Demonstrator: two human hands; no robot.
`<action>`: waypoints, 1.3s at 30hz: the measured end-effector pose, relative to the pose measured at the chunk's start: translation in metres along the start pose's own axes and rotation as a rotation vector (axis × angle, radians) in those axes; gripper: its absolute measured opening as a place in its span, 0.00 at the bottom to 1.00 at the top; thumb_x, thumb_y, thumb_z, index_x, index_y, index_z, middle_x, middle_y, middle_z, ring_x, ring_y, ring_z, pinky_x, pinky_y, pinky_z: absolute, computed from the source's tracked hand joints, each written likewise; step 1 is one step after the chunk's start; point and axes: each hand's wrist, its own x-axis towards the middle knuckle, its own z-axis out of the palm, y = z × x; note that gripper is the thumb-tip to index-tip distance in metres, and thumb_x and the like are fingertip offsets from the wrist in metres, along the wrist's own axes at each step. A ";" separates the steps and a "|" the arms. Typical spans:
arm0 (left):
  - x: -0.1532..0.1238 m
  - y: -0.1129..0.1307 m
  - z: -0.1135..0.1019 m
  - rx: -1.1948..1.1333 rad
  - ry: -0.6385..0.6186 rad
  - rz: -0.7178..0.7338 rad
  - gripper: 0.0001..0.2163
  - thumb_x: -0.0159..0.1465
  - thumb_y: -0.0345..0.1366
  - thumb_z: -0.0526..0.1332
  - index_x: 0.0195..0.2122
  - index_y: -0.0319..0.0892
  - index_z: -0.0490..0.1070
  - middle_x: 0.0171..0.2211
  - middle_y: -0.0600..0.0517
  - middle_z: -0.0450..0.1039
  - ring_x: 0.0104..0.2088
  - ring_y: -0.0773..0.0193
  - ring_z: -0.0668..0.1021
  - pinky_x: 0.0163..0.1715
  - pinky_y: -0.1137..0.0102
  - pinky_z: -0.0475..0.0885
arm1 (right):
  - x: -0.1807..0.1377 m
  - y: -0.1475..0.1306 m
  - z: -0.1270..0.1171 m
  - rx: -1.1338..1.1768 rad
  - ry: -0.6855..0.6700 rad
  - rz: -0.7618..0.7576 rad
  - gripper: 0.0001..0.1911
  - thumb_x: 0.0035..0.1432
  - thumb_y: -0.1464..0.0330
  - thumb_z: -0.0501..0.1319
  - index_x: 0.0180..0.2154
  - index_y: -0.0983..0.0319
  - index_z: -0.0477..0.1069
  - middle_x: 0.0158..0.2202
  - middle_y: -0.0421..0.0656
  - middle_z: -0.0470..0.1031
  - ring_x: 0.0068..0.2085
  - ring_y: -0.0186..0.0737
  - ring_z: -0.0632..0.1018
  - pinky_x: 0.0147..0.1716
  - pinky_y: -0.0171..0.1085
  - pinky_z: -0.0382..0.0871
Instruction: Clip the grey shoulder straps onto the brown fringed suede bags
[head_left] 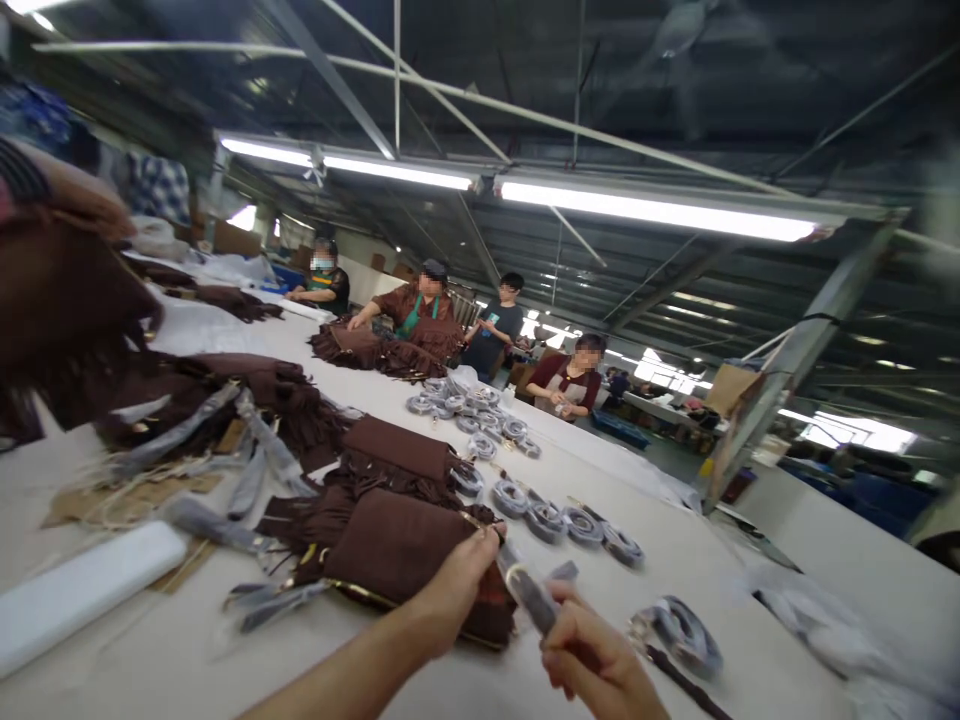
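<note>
A dark brown fringed bag with a gold-coloured zip edge lies in front of me on the table. My left hand is closed on its right corner, thumb on top. Pinched in the fingers of my right hand is a strap wrapped in greyish plastic, which runs up to that bag corner. Whether the strap is fastened there I cannot tell. Just behind lies a second brown bag. To the right sits a loose coiled strap with a dark brown cord beside it.
Several wrapped strap coils lie in a row beyond my hands, with a heap of coils farther back. At left are piled fringed bags and a white roll. A co-worker's arm reaches in; other people work across the table.
</note>
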 end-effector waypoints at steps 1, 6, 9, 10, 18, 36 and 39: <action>-0.010 0.011 -0.006 0.007 0.027 0.029 0.30 0.52 0.60 0.60 0.45 0.39 0.69 0.37 0.48 0.72 0.38 0.60 0.73 0.38 0.68 0.67 | 0.001 -0.001 0.015 0.012 -0.037 -0.017 0.12 0.51 0.62 0.66 0.22 0.61 0.71 0.44 0.45 0.72 0.24 0.28 0.68 0.21 0.30 0.62; -0.058 0.051 -0.048 0.250 0.192 0.194 0.19 0.56 0.52 0.60 0.34 0.38 0.71 0.30 0.52 0.72 0.34 0.62 0.72 0.39 0.69 0.65 | 0.016 -0.009 0.073 0.052 -0.171 -0.157 0.12 0.49 0.59 0.67 0.22 0.60 0.74 0.44 0.46 0.73 0.33 0.36 0.74 0.31 0.34 0.68; -0.073 0.057 -0.071 0.279 0.203 0.171 0.20 0.58 0.54 0.57 0.33 0.39 0.68 0.23 0.54 0.69 0.25 0.66 0.70 0.29 0.72 0.63 | 0.029 -0.026 0.087 -0.033 -0.084 -0.177 0.14 0.53 0.56 0.63 0.24 0.59 0.75 0.40 0.45 0.74 0.26 0.34 0.72 0.28 0.34 0.68; -0.076 0.056 -0.076 0.308 0.200 0.175 0.21 0.58 0.54 0.56 0.34 0.39 0.67 0.21 0.56 0.67 0.22 0.68 0.68 0.25 0.73 0.61 | 0.033 -0.033 0.089 -0.067 -0.027 -0.173 0.14 0.56 0.56 0.61 0.26 0.59 0.75 0.35 0.43 0.74 0.24 0.33 0.71 0.26 0.33 0.67; -0.089 0.051 -0.065 0.586 0.184 0.320 0.17 0.63 0.36 0.52 0.52 0.39 0.67 0.28 0.56 0.66 0.31 0.67 0.68 0.36 0.73 0.64 | 0.047 -0.069 0.119 -0.094 0.133 -0.127 0.14 0.59 0.58 0.57 0.40 0.60 0.71 0.31 0.43 0.76 0.32 0.42 0.78 0.36 0.37 0.72; -0.094 0.029 -0.052 1.154 0.195 0.314 0.19 0.62 0.29 0.48 0.53 0.41 0.67 0.41 0.46 0.75 0.41 0.58 0.75 0.43 0.68 0.67 | 0.039 -0.059 0.122 -0.267 0.156 -0.050 0.05 0.56 0.66 0.56 0.28 0.56 0.61 0.20 0.34 0.72 0.21 0.36 0.75 0.24 0.32 0.66; -0.097 0.040 -0.051 1.025 0.032 0.344 0.16 0.62 0.27 0.47 0.44 0.41 0.72 0.39 0.50 0.76 0.41 0.62 0.75 0.43 0.73 0.67 | 0.038 -0.055 0.118 -0.274 0.124 -0.056 0.04 0.56 0.69 0.55 0.29 0.56 0.63 0.21 0.34 0.72 0.21 0.36 0.76 0.24 0.32 0.65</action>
